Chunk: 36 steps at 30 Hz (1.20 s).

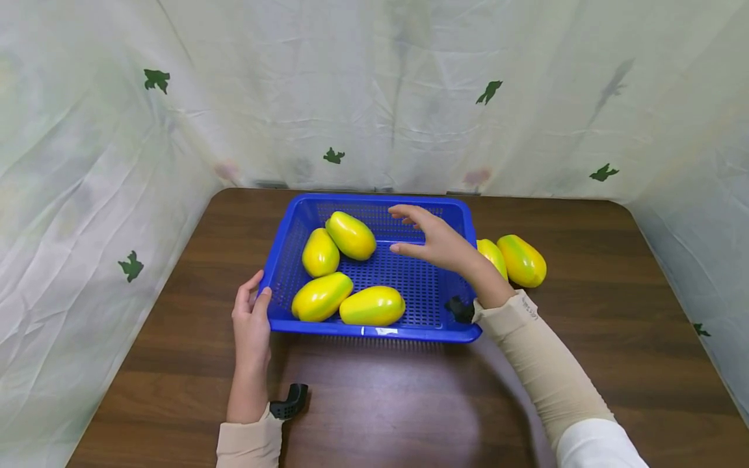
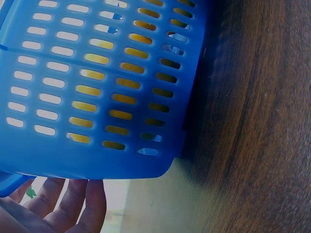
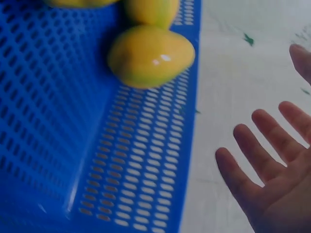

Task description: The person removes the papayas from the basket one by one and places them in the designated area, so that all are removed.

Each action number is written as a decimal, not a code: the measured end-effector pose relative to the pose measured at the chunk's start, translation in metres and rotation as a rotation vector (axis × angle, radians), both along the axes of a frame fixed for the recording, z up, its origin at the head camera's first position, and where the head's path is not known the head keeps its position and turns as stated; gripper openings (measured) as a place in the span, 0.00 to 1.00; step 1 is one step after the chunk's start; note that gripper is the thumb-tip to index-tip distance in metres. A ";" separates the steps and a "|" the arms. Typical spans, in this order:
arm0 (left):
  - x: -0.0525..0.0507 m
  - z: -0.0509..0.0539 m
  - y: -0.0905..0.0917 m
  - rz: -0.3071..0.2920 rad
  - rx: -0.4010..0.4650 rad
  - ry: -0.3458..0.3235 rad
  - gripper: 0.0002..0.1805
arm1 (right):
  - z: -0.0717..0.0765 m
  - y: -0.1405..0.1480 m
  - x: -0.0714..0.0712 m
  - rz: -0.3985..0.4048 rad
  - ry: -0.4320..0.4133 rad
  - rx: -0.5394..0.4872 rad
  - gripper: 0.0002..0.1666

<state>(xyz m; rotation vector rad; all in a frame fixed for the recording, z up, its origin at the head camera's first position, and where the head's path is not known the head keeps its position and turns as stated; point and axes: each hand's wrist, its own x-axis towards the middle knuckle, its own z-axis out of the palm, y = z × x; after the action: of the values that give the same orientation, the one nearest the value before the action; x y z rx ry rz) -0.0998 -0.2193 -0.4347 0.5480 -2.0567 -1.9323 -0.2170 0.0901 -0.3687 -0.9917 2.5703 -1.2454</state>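
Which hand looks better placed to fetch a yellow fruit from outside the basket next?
Probably the right hand: it is empty and nearer the two yellow fruits outside the basket. The left hand holds the basket's opposite edge.

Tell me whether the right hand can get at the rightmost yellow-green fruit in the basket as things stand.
Probably yes: the right hand hovers empty over the open-topped blue basket, and nothing seems to cover the yellow-green fruit or block the way down to it.

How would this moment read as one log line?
left hand: holds blue perforated plastic basket | right hand: empty, over basket | inside: four yellow-green oval fruits | right of basket: two more
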 end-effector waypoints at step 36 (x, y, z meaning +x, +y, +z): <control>0.000 0.002 0.001 -0.005 0.011 0.010 0.19 | -0.035 -0.030 0.002 0.483 -0.540 0.362 0.40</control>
<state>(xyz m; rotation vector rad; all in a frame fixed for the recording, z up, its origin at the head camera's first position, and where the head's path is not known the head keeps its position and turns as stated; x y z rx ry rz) -0.0997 -0.2181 -0.4328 0.5350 -2.0445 -1.9462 -0.2148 0.0603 -0.4036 -0.9519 1.8952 -0.7501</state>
